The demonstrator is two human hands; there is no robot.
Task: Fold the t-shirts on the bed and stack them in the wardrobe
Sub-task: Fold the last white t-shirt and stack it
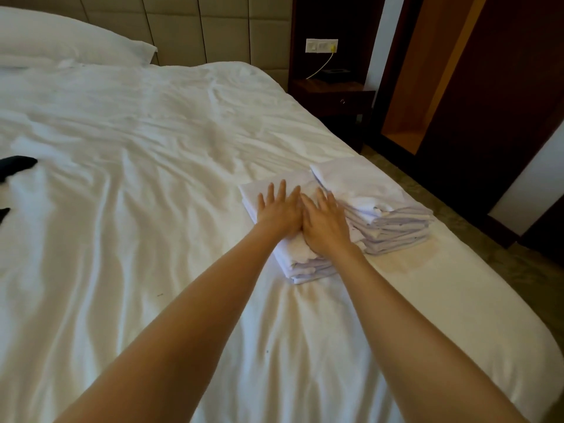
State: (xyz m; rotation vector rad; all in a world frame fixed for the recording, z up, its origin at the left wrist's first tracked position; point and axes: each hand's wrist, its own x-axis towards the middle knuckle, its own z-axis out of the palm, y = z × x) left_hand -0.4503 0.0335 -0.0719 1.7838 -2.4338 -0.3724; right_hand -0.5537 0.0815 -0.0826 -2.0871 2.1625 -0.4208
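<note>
Both grips were bare hands. Left grip point(279, 213) lay flat, fingers straight and spread apart, palm pressing the top of the low folded t-shirt pile point(305, 267). Right grip point(325, 224) was the same: fingers straight, apart, nothing clamped, flat on that pile, its inner edge touching the left grip. The pile sat on the bed point(152, 178) near the bed's right edge. A taller stack of folded white t-shirts point(372, 190) stood just beside it, closer to the right edge, the two touching or nearly so; could not tell which. A dark garment point(16, 166) lay at the bed's left edge, partly out of view. A pillow point(61, 41) lay at the head end. Off the bed's far right corner stood a dark nightstand point(332, 99), with a wall socket point(321, 45) and pale cable point(320, 67) above it. The wardrobe point(412, 87) stood open beyond.
</note>
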